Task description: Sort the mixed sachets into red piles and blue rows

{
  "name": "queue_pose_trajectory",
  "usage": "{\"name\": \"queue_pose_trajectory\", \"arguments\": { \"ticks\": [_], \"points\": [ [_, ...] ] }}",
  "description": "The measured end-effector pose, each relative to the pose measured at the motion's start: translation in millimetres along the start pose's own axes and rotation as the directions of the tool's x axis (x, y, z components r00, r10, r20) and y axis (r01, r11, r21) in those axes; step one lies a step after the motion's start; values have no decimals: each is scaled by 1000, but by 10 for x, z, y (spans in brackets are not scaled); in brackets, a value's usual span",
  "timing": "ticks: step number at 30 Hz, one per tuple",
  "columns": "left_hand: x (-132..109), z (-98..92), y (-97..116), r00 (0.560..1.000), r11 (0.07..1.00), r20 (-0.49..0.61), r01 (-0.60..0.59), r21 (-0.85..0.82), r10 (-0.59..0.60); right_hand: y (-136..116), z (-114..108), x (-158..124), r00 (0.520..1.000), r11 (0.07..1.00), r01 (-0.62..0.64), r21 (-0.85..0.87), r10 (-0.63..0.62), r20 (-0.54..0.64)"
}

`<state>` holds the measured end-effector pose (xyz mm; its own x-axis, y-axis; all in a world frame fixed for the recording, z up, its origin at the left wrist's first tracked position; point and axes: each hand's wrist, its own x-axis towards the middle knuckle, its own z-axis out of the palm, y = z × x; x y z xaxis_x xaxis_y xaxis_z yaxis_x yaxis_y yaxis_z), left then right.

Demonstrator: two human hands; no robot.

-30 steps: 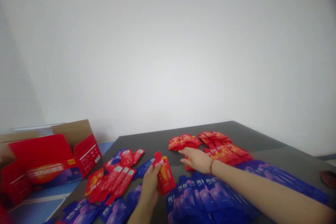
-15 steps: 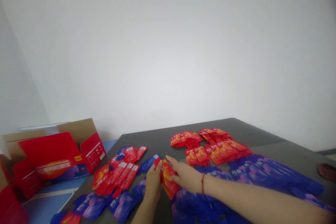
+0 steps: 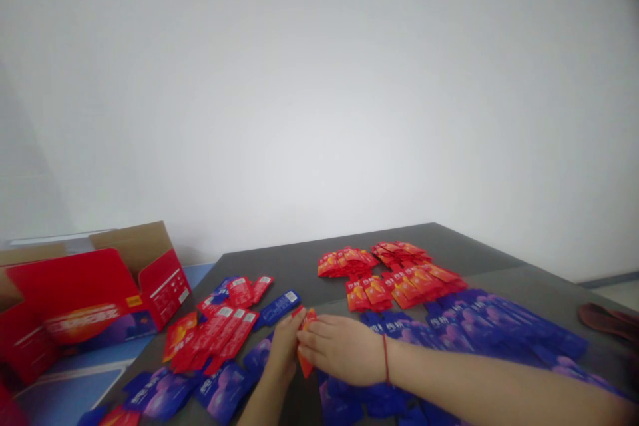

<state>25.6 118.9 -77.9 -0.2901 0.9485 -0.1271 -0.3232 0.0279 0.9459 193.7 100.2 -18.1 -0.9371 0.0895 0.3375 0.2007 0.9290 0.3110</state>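
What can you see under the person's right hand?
Parts of a red-orange packet, held in the left hand, show. The right hand covers most of it; what lies beneath that part cannot be seen.

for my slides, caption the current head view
Left hand grips thin red-orange packaging, partly covered by right hand, near flat blue-purple packets on a dark grey table.

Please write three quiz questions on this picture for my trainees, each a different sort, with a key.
1. What colour is the packet between the left hand and right hand?
2. True or false: the open box stands to the right of the table.
3. Which wrist wears the cord? A) left B) right C) both

Key:
1. Red and orange.
2. False; the box is left of the table.
3. B.
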Motion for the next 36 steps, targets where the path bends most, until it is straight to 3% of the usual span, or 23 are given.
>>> {"name": "queue_pose_trajectory", "arguments": {
  "ticks": [2, 5, 10, 13, 20, 26, 31, 36],
  "points": [
    [27, -30, 1, 1000, 999, -12, -14, 42, 15, 110, 35, -44, 999, 996, -34, 87, 30, 42],
    [63, -96, 2, 994, 991, -65, -83, 103, 90, 453, 66, -186, 980, 966, -197, 168, 190, 58],
    [67, -101, -70, 974, 959, -59, -203, 198, 218, 1140, 166, -579, 918, 918, -387, 90, 374, 130],
    [63, -60, -123, 967, 936, -30, -237, 259, 253, 1349, 305, -752, 903, 910, -411, 59, 396, 168],
    [75, -62, -162, 957, 881, 22, -275, 385, 289, 1361, 622, -756, 892, 911, -408, 66, 382, 240],
    [106, -80, -193, 943, 803, 39, -301, 515, 329, 1365, 648, -776, 900, 917, -380, 124, 336, 277],
    [90, -61, -191, 924, 693, 65, -327, 642, 376, 1404, 677, -768, 893, 892, -413, 183, 356, 276],
    [66, -144, -28, 897, 522, 94, -333, 785, 431, 1364, 718, -733, 890, 873, -425, 240, 354, 288]
  ]
}}
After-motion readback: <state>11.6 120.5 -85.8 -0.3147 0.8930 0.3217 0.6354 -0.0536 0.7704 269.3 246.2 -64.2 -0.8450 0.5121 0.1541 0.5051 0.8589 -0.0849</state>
